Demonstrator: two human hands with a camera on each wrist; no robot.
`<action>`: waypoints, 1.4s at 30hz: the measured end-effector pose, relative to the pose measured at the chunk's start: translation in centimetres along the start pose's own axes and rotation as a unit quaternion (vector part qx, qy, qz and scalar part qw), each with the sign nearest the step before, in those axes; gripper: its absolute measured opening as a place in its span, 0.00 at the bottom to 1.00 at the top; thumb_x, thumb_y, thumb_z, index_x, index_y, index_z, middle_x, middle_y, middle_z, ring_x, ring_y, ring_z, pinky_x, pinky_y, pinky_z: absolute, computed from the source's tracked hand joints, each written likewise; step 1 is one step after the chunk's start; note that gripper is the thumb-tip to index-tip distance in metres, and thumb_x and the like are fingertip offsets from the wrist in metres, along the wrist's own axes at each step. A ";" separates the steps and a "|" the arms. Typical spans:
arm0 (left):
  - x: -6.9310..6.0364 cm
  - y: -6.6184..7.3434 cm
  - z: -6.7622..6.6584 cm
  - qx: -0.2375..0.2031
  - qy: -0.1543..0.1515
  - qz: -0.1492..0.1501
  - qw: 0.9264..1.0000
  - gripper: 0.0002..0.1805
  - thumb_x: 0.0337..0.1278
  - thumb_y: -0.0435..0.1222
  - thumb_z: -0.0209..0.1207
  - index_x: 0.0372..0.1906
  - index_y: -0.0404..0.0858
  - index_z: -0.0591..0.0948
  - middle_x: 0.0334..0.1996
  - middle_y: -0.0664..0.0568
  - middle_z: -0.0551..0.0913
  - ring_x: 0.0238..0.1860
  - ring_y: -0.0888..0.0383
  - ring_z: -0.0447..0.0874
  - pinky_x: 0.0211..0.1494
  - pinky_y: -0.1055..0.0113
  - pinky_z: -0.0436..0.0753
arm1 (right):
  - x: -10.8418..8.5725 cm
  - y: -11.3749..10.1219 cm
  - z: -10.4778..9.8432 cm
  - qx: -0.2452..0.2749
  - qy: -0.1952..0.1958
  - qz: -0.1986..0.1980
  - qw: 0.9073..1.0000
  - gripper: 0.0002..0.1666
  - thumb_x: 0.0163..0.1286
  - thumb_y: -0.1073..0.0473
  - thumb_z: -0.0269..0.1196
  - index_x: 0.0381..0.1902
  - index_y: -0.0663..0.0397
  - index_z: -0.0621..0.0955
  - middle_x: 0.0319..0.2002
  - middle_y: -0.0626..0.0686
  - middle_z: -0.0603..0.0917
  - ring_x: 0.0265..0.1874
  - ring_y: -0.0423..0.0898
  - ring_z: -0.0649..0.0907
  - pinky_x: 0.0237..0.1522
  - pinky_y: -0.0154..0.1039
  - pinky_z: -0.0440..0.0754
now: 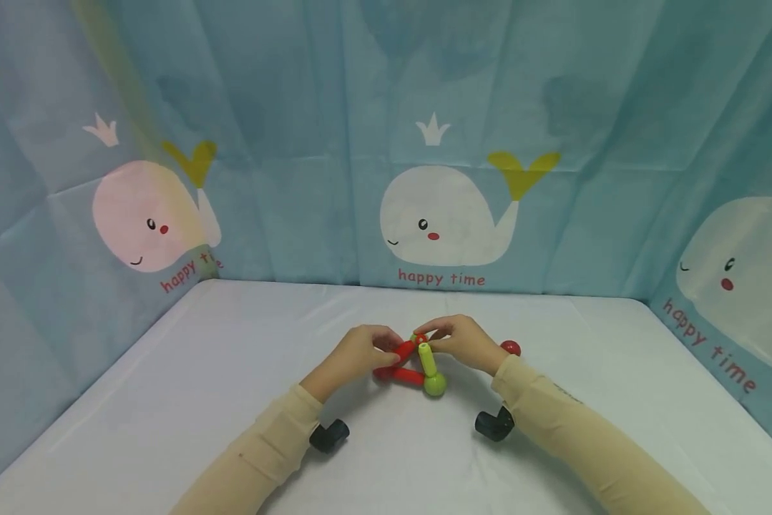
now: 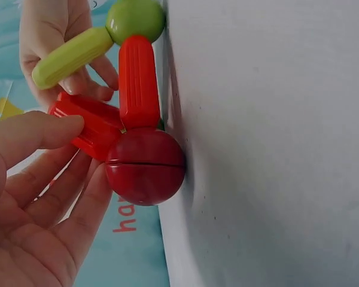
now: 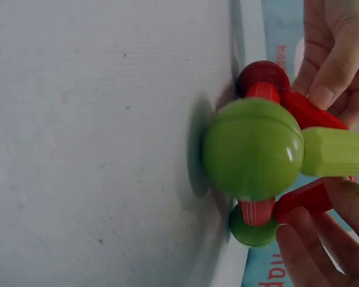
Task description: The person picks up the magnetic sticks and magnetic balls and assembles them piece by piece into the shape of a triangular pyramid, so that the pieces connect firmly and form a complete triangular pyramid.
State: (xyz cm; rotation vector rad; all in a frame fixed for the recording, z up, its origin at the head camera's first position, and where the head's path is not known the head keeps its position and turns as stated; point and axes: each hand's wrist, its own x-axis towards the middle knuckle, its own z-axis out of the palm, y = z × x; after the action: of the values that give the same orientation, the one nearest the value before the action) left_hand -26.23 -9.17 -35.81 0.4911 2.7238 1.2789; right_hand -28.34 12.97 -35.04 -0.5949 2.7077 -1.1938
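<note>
A frame of magnetic rods and balls stands on the white table. My left hand [image 1: 360, 354] pinches a red rod [image 2: 93, 122] that slants up from a dark red ball [image 2: 146, 167]. Another red rod [image 2: 139, 84] lies low between that ball and a light green ball [image 3: 253, 149]. A yellow-green rod [image 1: 428, 360] rises from the light green ball. My right hand [image 1: 461, 342] pinches a second slanting red rod [image 3: 308, 198] beside a darker green ball [image 3: 254, 229] at the back. The rods' upper ends are partly hidden by fingers.
A loose-looking red ball [image 1: 510, 347] sits behind my right wrist, partly covered. Dark angular devices [image 1: 329, 435] are at both wrists, close above the white table [image 1: 386, 465]. A blue whale-print curtain [image 1: 295, 179] borders the table's back and sides.
</note>
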 end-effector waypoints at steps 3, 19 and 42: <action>-0.1 -0.1 -0.2 -0.004 -0.002 -0.001 1.000 0.09 0.56 0.33 0.66 0.43 0.41 0.86 0.40 0.52 0.88 0.47 0.57 0.84 0.52 0.58 0.83 | 0.0 0.0 0.0 -0.001 0.006 0.007 1.000 0.15 0.66 0.59 0.66 0.51 0.50 0.87 0.43 0.52 0.89 0.44 0.45 0.83 0.43 0.39 0.81; -0.1 -0.5 -0.1 -0.004 -0.003 -0.008 1.000 0.11 0.56 0.35 0.67 0.45 0.43 0.86 0.41 0.54 0.88 0.48 0.56 0.85 0.53 0.59 0.84 | -1.9 0.2 0.1 0.155 -0.031 0.043 0.986 0.31 0.63 0.50 0.70 0.62 0.54 0.79 0.54 0.59 0.85 0.44 0.44 0.88 0.52 0.44 0.85; 0.0 -0.8 -0.3 -0.017 -0.006 -0.010 1.000 0.10 0.58 0.36 0.66 0.45 0.44 0.87 0.43 0.54 0.88 0.50 0.55 0.84 0.57 0.56 0.82 | -1.8 -0.3 0.8 0.132 -0.027 0.045 0.990 0.34 0.61 0.60 0.72 0.65 0.57 0.76 0.38 0.55 0.90 0.36 0.43 0.88 0.48 0.42 0.86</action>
State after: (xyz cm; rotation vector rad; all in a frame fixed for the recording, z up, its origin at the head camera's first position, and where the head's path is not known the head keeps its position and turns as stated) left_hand -26.44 -9.85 -36.26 0.4660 2.6853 1.3097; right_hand -26.40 12.93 -35.44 -0.4568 2.4472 -1.4558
